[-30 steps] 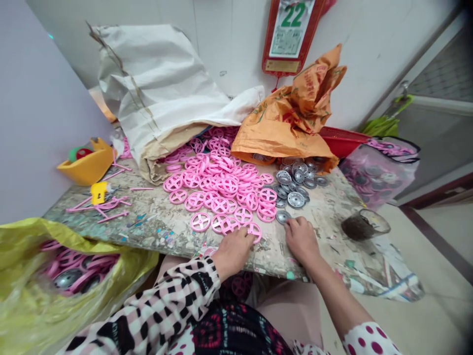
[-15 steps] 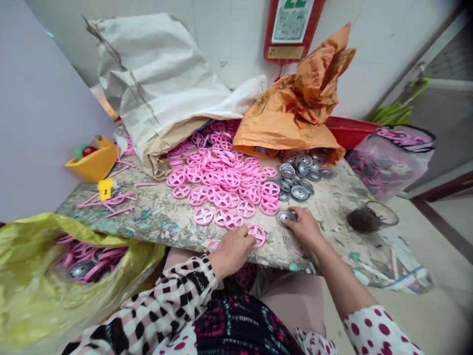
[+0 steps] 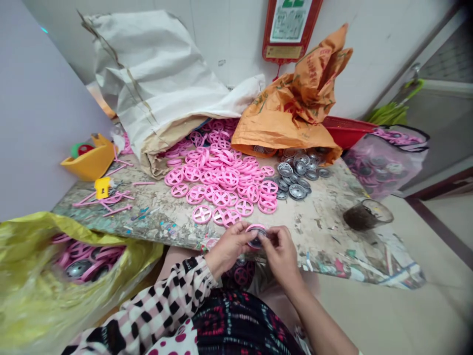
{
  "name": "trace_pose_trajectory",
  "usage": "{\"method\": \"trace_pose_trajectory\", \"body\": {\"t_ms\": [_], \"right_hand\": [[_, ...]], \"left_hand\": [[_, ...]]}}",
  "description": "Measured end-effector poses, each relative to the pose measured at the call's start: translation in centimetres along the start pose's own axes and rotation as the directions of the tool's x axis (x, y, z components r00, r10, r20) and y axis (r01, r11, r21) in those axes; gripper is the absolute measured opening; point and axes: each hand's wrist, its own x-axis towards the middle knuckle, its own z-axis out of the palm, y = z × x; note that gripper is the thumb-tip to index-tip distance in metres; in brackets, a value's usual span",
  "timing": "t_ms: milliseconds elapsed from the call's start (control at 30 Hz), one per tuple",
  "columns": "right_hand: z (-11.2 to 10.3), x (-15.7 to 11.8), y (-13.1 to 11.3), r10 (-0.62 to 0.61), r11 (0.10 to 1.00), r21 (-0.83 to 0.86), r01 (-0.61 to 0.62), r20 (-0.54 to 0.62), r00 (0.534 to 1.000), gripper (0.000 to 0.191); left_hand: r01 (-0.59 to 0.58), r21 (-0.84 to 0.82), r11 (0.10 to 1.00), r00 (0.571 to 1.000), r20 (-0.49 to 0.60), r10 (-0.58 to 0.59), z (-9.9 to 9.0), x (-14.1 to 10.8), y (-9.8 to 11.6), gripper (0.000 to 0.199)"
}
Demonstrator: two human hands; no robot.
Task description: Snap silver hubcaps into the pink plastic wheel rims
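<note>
Over the table's front edge, my left hand (image 3: 231,244) is closed around the left side of a pink plastic wheel ring (image 3: 253,227). My right hand (image 3: 283,251) grips a grey hubcap-like disc (image 3: 254,238) that lies against the ring, its thumb on the disc's face. Fingers partly hide both parts, and I cannot tell whether they are fully seated together. Beyond my hands spreads a heap of pink spoked wheels (image 3: 221,197), spilling from a white sack (image 3: 158,69). To its right is a smaller pile of grey discs (image 3: 297,192) at the mouth of an orange sack (image 3: 281,130).
Left on the worn table (image 3: 318,222) are pink rods (image 3: 118,211), a yellow clip-like piece (image 3: 102,188) and a yellow container (image 3: 90,160). A glass of dark liquid (image 3: 364,215) stands at right. A yellow bag (image 3: 29,276) holds joined wheels; another clear bag (image 3: 384,160) hangs at right.
My right hand has carried a grey disc leftward from the table to my left hand. The pink wheel has been lifted, and the two parts now meet between my hands.
</note>
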Motion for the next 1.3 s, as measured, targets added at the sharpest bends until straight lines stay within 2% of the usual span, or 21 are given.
{"method": "trace_pose_trajectory", "body": {"t_ms": [100, 167, 267, 300, 433, 500, 533, 600, 667, 733, 767, 833, 900, 933, 1000, 1133, 1200, 1300], "right_hand": [[0.2, -0.3, -0.2, -0.033, 0.998, -0.060, 0.032, -0.015, 0.999, 0.029], [-0.1, -0.1, -0.2, 0.025, 1.000, -0.009, -0.025, 0.080, 0.996, 0.037], [-0.4, 0.2, -0.4, 0.068, 0.997, 0.028, -0.078, 0.266, 0.962, 0.029], [-0.3, 0.1, -0.4, 0.075, 0.996, 0.026, -0.085, 0.278, 0.958, 0.026], [0.5, -0.5, 0.3, 0.119, 0.991, 0.042, -0.130, 0.205, 0.972, 0.024], [0.8, -1.0, 0.9, 0.130, 0.987, 0.060, -0.148, 0.227, 0.965, 0.025], [0.9, -1.4, 1.2, 0.132, 0.987, 0.058, -0.152, 0.260, 0.956, 0.026], [0.9, -2.1, 1.5, 0.115, 0.991, 0.021, -0.130, 0.345, 0.931, 0.025], [0.7, -2.9, 1.4, 0.054, 0.998, -0.044, -0.040, 0.410, 0.911, 0.025], [0.4, -3.0, 1.1, -0.020, 0.991, -0.112, 0.073, 0.419, 0.908, 0.029], [0.3, -2.7, 1.1, -0.051, 0.983, -0.140, 0.116, 0.400, 0.915, 0.031], [0.0, -1.2, 1.3, -0.085, 0.970, -0.189, 0.153, 0.324, 0.942, 0.034], [-0.3, 1.3, 2.0, -0.115, 0.953, -0.252, 0.169, 0.216, 0.970, 0.035], [-0.4, 2.8, 2.5, -0.132, 0.938, -0.298, 0.178, 0.168, 0.977, 0.036], [-0.4, 5.9, 3.5, -0.157, 0.891, -0.414, 0.186, 0.105, 0.982, 0.040], [0.5, 10.5, 5.3, -0.081, 0.777, -0.617, 0.126, 0.101, 0.992, 0.055], [1.6, 11.4, 5.7, -0.041, 0.737, -0.665, 0.122, 0.135, 0.990, 0.059], [3.3, 10.9, 5.8, -0.065, 0.748, -0.640, 0.177, 0.195, 0.979, 0.062]], "left_hand": [[0.002, 0.014, 1.000, 0.999, -0.041, -0.002, 0.0, -0.5, -0.1, 0.037], [-0.006, 0.018, 1.000, 0.998, -0.057, 0.007, 0.0, -0.6, -0.2, 0.036], [-0.017, 0.064, 0.998, 0.997, -0.079, 0.022, 0.0, -0.6, -0.5, 0.037], [-0.017, 0.085, 0.996, 0.995, -0.092, 0.025, 0.0, -0.6, -0.6, 0.037], [-0.008, 0.191, 0.982, 0.991, -0.128, 0.033, -0.5, -0.3, -1.2, 0.032], [-0.034, 0.313, 0.949, 0.992, -0.104, 0.070, -0.9, -0.3, -1.1, 0.026], [-0.074, 0.407, 0.911, 0.989, -0.086, 0.119, -1.2, -0.3, -1.0, 0.023], [-0.174, 0.616, 0.769, 0.965, -0.049, 0.258, -1.8, -0.3, -0.7, 0.024], [-0.227, 0.770, 0.596, 0.930, -0.009, 0.366, -2.4, -0.4, -0.2, 0.032], [-0.264, 0.857, 0.443, 0.895, 0.046, 0.444, -2.9, -0.6, 0.1, 0.033], [-0.292, 0.891, 0.347, 0.870, 0.097, 0.484, -3.2, -0.6, 0.1, 0.031], [-0.328, 0.940, 0.097, 0.801, 0.222, 0.557, -3.7, -0.7, 0.0, 0.028], [-0.301, 0.943, -0.142, 0.742, 0.325, 0.587, -4.2, -0.6, -0.4, 0.028], [-0.272, 0.936, -0.223, 0.725, 0.352, 0.592, -4.4, -0.5, -0.7, 0.029], [-0.225, 0.922, -0.316, 0.709, 0.378, 0.596, -4.8, -0.3, -1.1, 0.033], [-0.175, 0.905, -0.389, 0.697, 0.392, 0.600, -5.2, 0.0, -1.8, 0.040], [-0.142, 0.908, -0.394, 0.691, 0.376, 0.618, -5.1, 0.1, -2.0, 0.042], [-0.099, 0.914, -0.393, 0.689, 0.348, 0.636, -5.0, 0.2, -2.1, 0.044]]}}
